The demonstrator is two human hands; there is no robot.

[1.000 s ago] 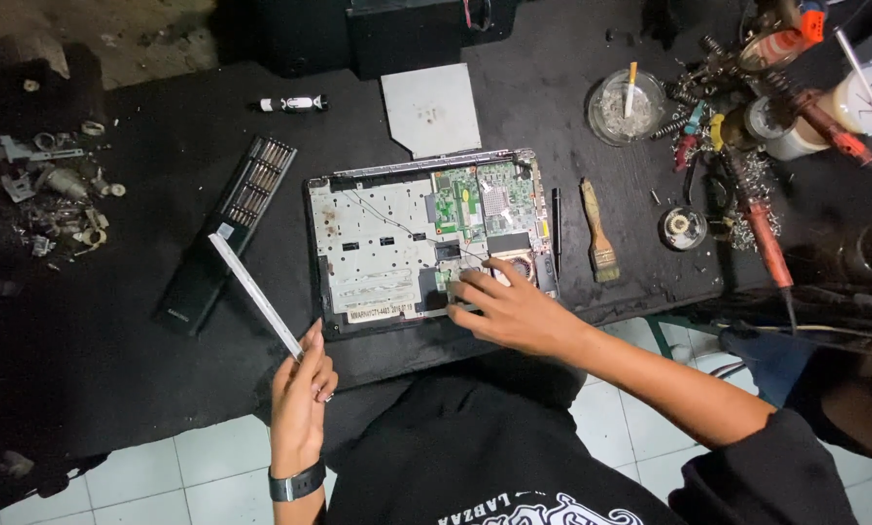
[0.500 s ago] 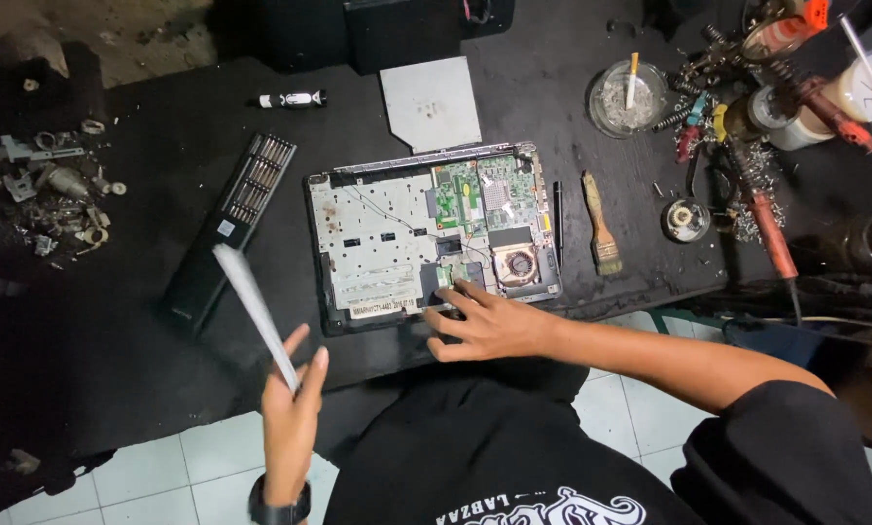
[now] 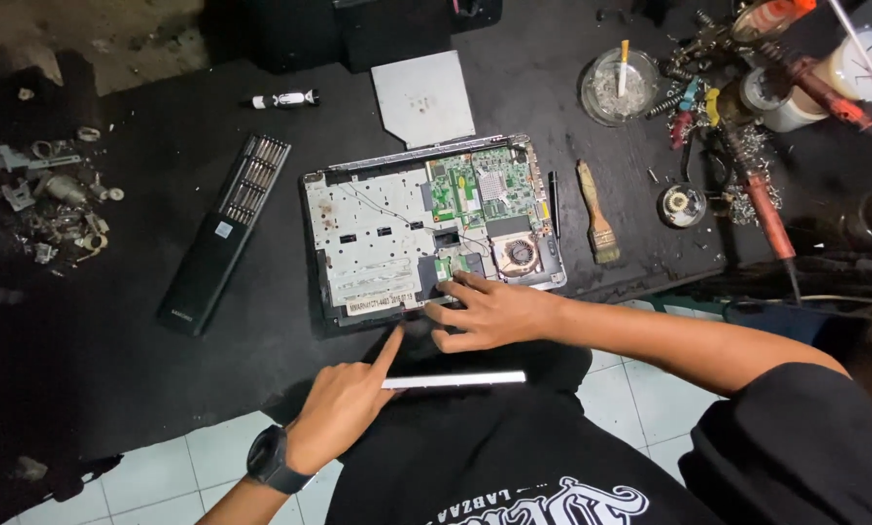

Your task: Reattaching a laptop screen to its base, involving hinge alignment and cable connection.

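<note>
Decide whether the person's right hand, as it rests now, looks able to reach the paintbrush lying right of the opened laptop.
Probably yes: the right hand rests empty on the laptop's front edge, and the paintbrush lies close by on bare tabletop with nothing between them.

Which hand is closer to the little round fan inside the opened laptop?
Right. The right hand rests on the laptop just below the fan; the left hand is farther down-left, holding a white strip.

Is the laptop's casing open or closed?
Open: the laptop lies with its cover off, its green circuit board and fan exposed.
</note>
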